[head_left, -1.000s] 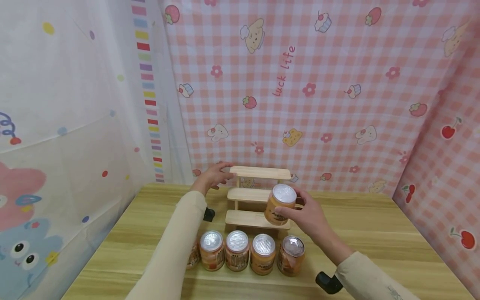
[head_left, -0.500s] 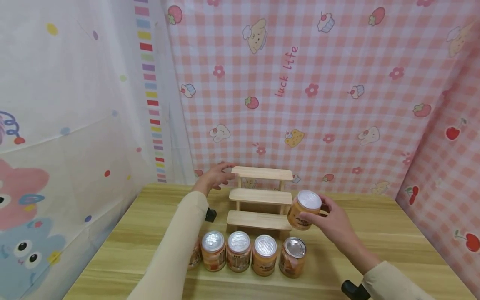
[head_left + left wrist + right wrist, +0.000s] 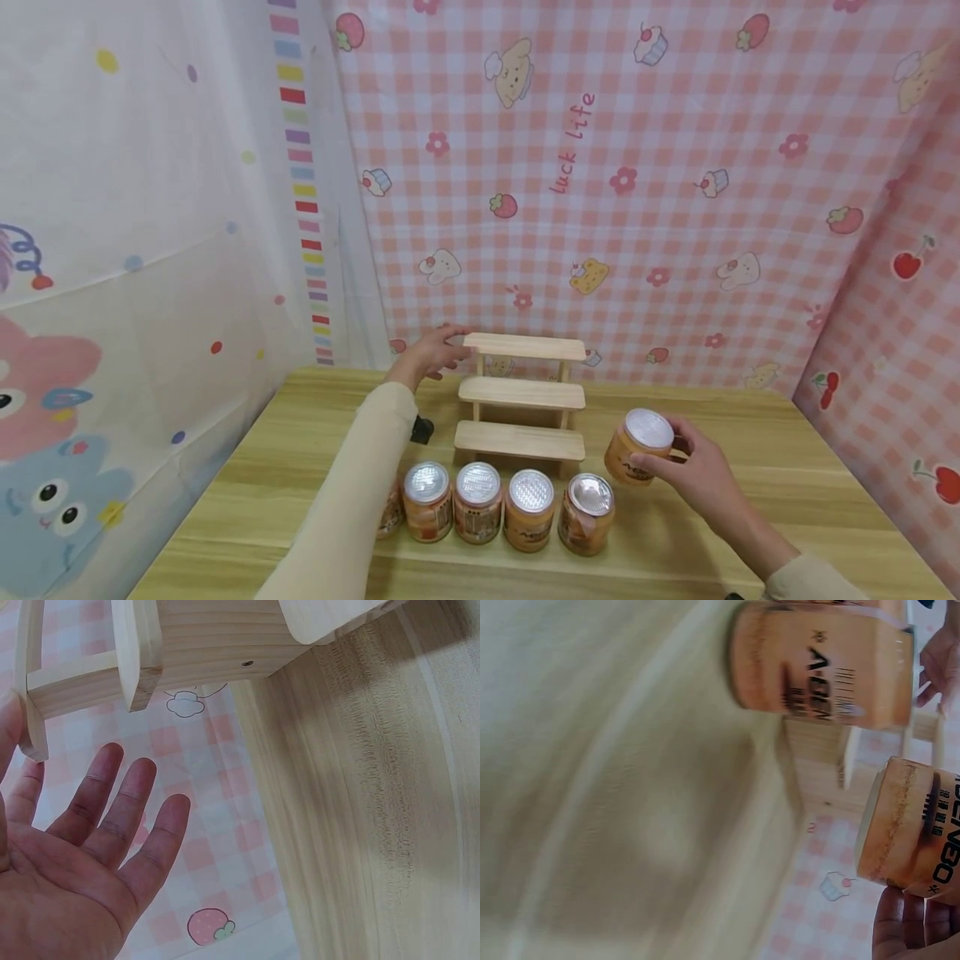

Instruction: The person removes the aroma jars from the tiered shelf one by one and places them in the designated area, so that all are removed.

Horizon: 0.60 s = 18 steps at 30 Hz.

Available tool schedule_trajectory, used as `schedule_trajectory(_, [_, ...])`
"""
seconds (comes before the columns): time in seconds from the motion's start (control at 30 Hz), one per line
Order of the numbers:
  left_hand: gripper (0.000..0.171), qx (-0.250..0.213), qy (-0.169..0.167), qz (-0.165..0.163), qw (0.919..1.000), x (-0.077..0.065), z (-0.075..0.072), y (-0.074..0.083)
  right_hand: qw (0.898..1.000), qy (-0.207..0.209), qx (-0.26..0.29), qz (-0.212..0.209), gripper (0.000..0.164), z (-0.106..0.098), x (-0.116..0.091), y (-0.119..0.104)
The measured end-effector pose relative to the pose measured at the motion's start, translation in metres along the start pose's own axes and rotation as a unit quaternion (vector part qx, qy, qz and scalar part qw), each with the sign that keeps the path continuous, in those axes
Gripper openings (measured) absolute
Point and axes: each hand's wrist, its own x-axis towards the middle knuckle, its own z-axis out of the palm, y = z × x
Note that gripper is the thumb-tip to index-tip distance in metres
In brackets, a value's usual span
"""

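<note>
My right hand (image 3: 701, 479) grips an orange-labelled can (image 3: 637, 450) with a silver lid, slightly tilted, right of the wooden three-tier stand (image 3: 519, 438). In the right wrist view, the fingers (image 3: 916, 919) lie along the side of this can (image 3: 911, 832); it appears held above the table. At the stand's top left end, my left hand (image 3: 435, 350) pinches the end of the top board (image 3: 34, 735) between thumb and index finger. Its other fingers (image 3: 124, 799) stretch out free. All three tiers are bare.
Several similar cans stand upright in a row before the stand, among them the rightmost can (image 3: 587, 517) and a can (image 3: 390, 512) partly behind my left sleeve (image 3: 348, 483). A pink checked cloth (image 3: 637, 225) hangs behind the wooden table (image 3: 300, 433).
My right hand has carried its can from in front of the stand's right side to the right and downward, away from the stand. The left hand has stayed at the top board.
</note>
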Motion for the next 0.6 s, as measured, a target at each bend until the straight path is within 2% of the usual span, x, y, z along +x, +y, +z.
schedule_trajectory(0.2, [0.053, -0.002, 0.001, -0.001, 1.0, 0.0, 0.0, -0.001, 0.999, -0.011, 0.007, 0.03, 0.072, -0.002, -0.009, 0.015])
schedule_trajectory(0.6, [0.052, -0.005, -0.001, -0.004, 1.0, -0.001, 0.0, 0.001, 0.998, -0.025, -0.014, 0.061, 0.077, -0.006, -0.024, 0.039])
